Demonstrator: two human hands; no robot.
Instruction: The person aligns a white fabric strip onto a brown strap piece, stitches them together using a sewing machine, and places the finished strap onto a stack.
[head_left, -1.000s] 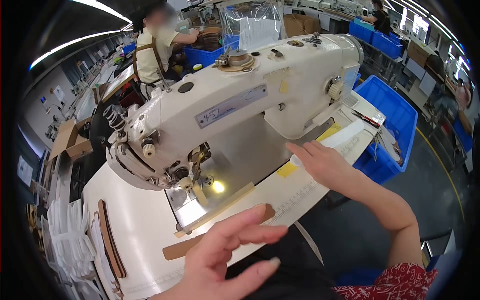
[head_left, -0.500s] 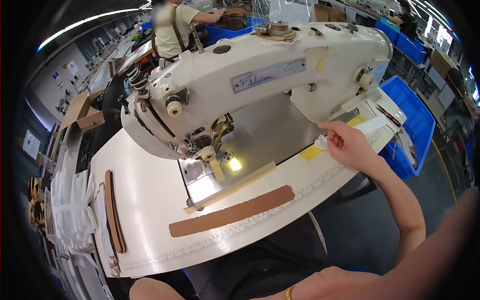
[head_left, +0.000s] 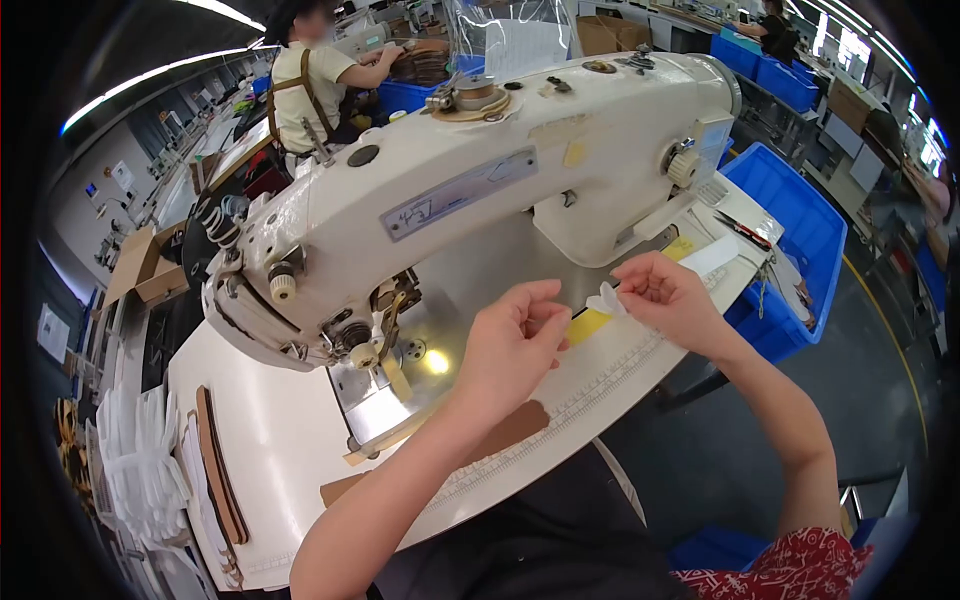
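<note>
In the head view my right hand (head_left: 668, 302) is closed in a pinch on a small crumpled white piece (head_left: 606, 300), thin like paper or film. My left hand (head_left: 512, 345) hovers to its left over the machine's front edge, fingers loosely curled, thumb and forefinger apart, nothing visible between them. Below my left forearm lies a brown leather-like strip (head_left: 515, 428), its middle hidden by the arm. Behind the hands stands a white sewing machine (head_left: 480, 170), its needle area left of my left hand.
Brown and white strips (head_left: 222, 465) lie at the table's left, beside a bundle of white strips (head_left: 143, 450). Scissors (head_left: 745, 230) rest at the right end. A blue bin (head_left: 835, 235) stands beyond. A printed ruler (head_left: 590, 395) runs along the front edge. A co-worker (head_left: 310, 90) sits behind.
My left hand has come up from the bottom edge to beside my right hand. The right hand still has the white piece. The view has shifted, so the machine sits further left.
</note>
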